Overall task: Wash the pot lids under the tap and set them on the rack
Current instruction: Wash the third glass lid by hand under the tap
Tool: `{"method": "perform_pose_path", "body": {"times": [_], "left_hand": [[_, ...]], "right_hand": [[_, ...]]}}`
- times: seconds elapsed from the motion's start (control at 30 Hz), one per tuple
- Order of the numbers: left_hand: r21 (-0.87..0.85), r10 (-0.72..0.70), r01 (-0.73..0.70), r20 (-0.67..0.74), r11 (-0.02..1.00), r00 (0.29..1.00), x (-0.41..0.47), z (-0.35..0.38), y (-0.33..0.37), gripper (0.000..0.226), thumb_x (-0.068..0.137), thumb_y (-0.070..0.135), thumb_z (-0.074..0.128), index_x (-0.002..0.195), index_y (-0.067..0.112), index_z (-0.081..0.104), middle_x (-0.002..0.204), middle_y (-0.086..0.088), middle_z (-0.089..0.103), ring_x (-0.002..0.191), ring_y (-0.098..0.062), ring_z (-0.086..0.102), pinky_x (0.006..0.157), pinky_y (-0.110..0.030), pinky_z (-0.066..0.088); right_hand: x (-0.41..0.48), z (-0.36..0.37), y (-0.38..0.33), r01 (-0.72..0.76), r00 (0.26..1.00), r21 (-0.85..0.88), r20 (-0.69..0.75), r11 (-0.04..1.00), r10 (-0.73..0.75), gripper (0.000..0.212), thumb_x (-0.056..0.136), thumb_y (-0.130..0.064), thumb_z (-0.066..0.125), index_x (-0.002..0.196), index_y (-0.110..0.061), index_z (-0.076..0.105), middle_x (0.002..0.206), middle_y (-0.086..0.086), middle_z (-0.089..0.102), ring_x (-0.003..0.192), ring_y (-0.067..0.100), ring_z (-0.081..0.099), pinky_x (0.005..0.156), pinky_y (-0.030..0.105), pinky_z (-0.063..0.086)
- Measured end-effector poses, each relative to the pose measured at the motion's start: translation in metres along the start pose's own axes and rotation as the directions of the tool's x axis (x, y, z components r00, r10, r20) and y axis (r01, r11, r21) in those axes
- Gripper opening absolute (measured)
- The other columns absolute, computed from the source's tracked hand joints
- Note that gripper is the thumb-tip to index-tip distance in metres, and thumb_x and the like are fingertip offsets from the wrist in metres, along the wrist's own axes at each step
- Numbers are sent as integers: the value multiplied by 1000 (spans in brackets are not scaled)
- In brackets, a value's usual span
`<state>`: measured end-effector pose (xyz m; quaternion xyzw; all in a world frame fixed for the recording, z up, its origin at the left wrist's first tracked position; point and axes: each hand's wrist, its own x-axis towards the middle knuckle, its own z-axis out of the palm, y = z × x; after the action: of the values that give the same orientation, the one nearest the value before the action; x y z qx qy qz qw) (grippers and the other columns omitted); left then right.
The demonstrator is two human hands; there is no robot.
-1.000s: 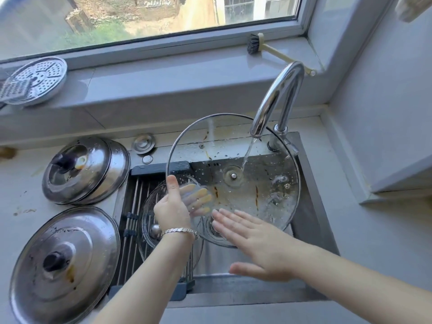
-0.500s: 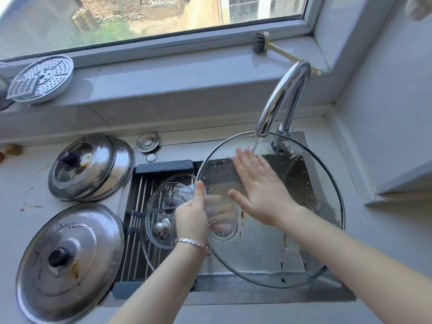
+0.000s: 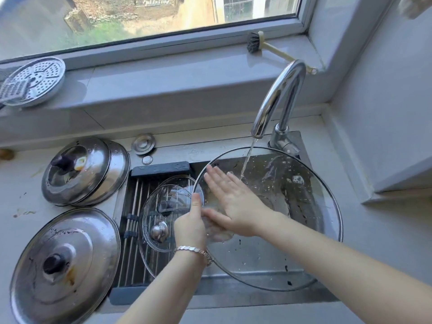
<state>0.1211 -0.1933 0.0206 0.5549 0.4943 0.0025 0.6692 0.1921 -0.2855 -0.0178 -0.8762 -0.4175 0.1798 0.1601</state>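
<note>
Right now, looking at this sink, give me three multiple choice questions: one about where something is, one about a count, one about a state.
1. Where does the small glass lid lie?
A. on the window sill
B. on the rack across the sink
C. on the counter

2. How many steel lids with a dark knob lie on the counter left of the sink?
A. one
B. two
C. four

3. What is the tap doing?
A. running
B. shut off
C. dripping only

Answers:
1 B, it rests on the rack's bars.
2 B, one far steel lid and one near steel lid.
3 A, a stream falls onto the large glass lid, which the left hand holds while the right hand rubs it.
</note>
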Motion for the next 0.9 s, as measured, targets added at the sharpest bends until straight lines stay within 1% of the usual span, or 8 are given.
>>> {"method": "perform_pose_path", "body": {"times": [0.13,0.27,0.37,0.5,0.6,0.73,0.8,0.9], "left_hand": [[59,9,-10,13,998,1000,1,-3,1,53,91,47,45,66,5,66,39,1,61,30,-11,56,29,-18,43],[137,44,-38,-38,990,998,9,-2,-2,54,87,52,49,62,7,65,64,-15,69,64,-29,70,66,-42,59],[147,68,-62,-37,987,997,9,-4,0,53,87,53,48,60,11,68,49,-6,67,47,-23,65,49,-28,56],[130,86,-80,-45,988,995,6,-4,6,59,82,57,51,69,2,68,73,-24,70,56,-34,67,67,-52,55],[185,153,-130,-115,974,982,10,-6,11,59,84,54,53,61,0,59,63,-24,63,43,-22,64,44,-29,54],[360,322,-269,-94,893,942,12,-3,19,49,88,40,56,56,4,48,56,-18,50,47,-31,59,45,-32,48],[461,409,-350,-32,815,912,9,0,27,54,89,37,55,52,-2,47,55,-19,54,50,-31,57,52,-39,54],[562,483,-460,121,687,868,3,10,39,51,91,35,50,67,-8,60,69,-24,66,65,-39,65,63,-51,55]], "right_hand": [[6,-5,27,-334,942,-32,-53,942,333,83,86,-62,5,144,-10,-21,148,6,-33,139,16,-28,114,33,-16],[2,3,17,-51,999,-25,12,998,52,87,77,-73,-5,140,-16,-23,145,-1,-33,135,9,-29,112,26,-18],[2,-1,46,-262,964,-18,-57,965,261,83,84,-69,-1,142,-15,-23,148,1,-32,134,9,-32,112,28,-19],[-18,14,66,-372,928,0,-12,928,372,80,89,-62,8,144,-12,-22,147,2,-35,134,10,-32,113,29,-17],[-44,29,65,-423,905,69,90,904,416,73,96,-53,16,145,-11,-19,151,5,-30,136,11,-28,111,27,-15],[-68,29,62,-564,796,114,339,818,502,54,99,-34,31,144,-4,28,153,16,24,138,26,30,111,34,26],[-72,25,66,-645,759,217,289,733,583,41,97,-29,36,116,-2,58,121,17,61,107,30,59,88,37,48],[-74,26,73,-737,671,355,290,575,682,37,94,-24,39,86,4,62,86,16,65,83,30,63,69,34,48]]}}
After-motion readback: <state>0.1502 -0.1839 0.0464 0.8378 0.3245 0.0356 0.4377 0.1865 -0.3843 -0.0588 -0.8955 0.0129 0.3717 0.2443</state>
